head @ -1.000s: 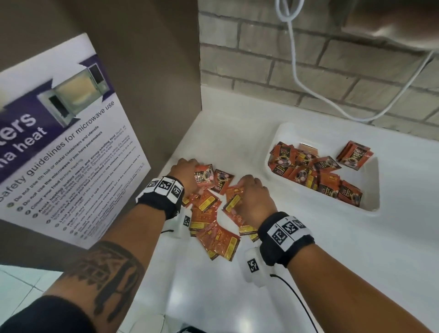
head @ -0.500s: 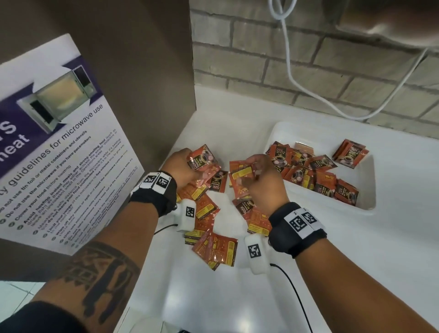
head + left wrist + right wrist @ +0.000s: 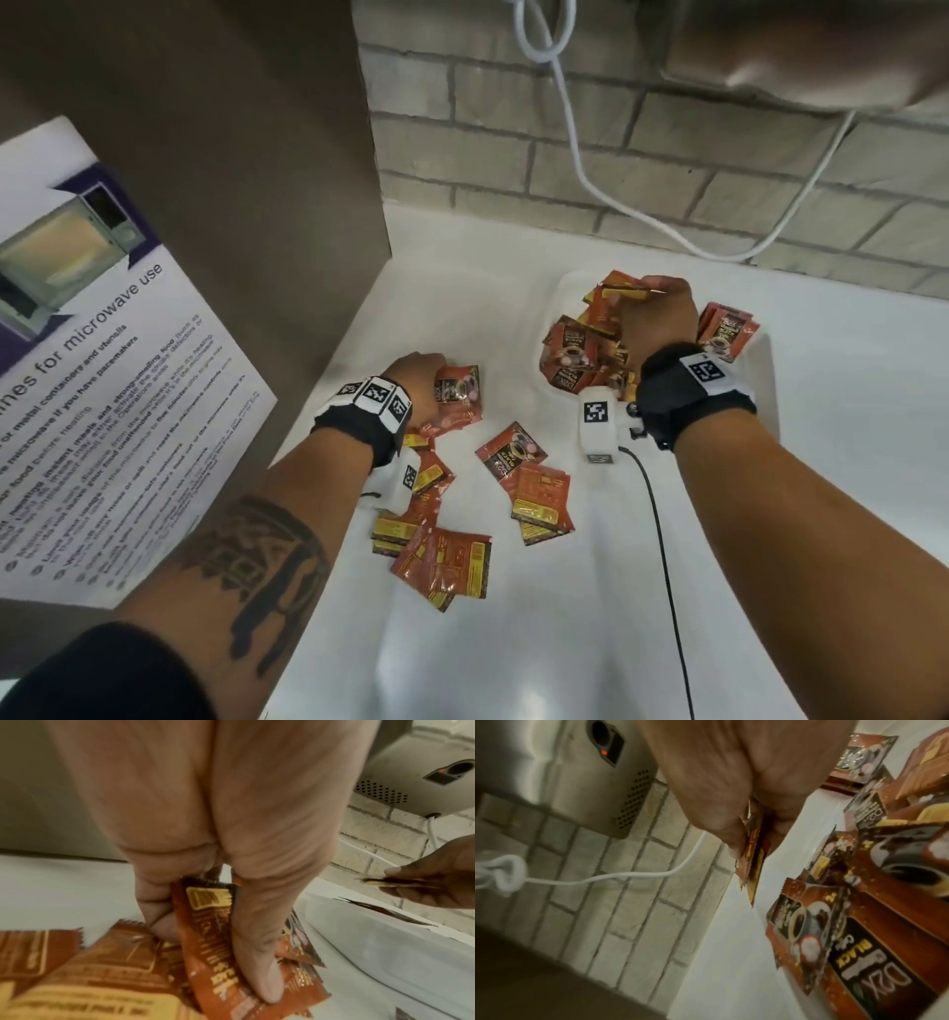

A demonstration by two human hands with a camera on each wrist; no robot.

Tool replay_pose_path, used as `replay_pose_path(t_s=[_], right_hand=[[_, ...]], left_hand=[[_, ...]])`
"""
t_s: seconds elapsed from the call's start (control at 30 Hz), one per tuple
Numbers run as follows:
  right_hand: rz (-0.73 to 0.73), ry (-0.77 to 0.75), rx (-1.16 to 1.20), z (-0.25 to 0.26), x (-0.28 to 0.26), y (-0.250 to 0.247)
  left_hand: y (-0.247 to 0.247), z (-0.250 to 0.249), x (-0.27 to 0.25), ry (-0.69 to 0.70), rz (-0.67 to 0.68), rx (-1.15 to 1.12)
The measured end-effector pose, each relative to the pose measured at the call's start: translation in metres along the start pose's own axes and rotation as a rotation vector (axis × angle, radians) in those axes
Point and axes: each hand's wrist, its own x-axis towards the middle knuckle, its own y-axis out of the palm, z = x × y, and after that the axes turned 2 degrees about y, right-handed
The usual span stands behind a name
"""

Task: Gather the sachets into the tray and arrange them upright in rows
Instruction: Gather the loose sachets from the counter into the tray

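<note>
Red-orange coffee sachets (image 3: 534, 488) lie scattered on the white counter. My left hand (image 3: 426, 380) grips a small bunch of sachets (image 3: 457, 395) just above the counter, thumb pressed along one sachet (image 3: 218, 953). My right hand (image 3: 652, 318) is over the white tray (image 3: 770, 360) and pinches a few sachets (image 3: 616, 288) edge-on, seen in the right wrist view as held sachets (image 3: 753, 858). In the tray, a heap of sachets (image 3: 570, 354) lies mostly flat or leaning, with a separate sachet stack (image 3: 726, 331) at its right end.
A brown side panel with a microwave safety poster (image 3: 92, 390) walls the left. A brick wall (image 3: 667, 149) runs behind, with a white cable (image 3: 585, 174) hanging from a steel appliance (image 3: 821, 56) above the tray. A black wrist cable (image 3: 662, 555) trails over the counter.
Both hands lifted sachets from the pile. The right hand carried its bunch rightward over the tray; the left hand stays near the pile holding its bunch.
</note>
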Motion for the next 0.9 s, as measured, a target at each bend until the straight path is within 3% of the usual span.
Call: replay_pose_path(t_s=[0.17,0.47,0.73,0.9], right_hand=[[0.211,0.099,-0.126,0.002,0.011,0.005],[0.18,0.055,-0.344,-0.019,0.019,-0.004],[0.13,-0.067,-0.381,-0.052,-0.005,-0.039],[0.152,-0.133,-0.387,-0.056,-0.023,-0.049]], left_hand=[[0.0,0.0,0.001,-0.004,-0.011,0.008],[-0.008,0.005,0.006,-0.008,-0.009,-0.029],[-0.061,-0.011,0.023,0.024,-0.03,-0.05],[-0.109,-0.051,0.052,0.079,-0.166,-0.328]])
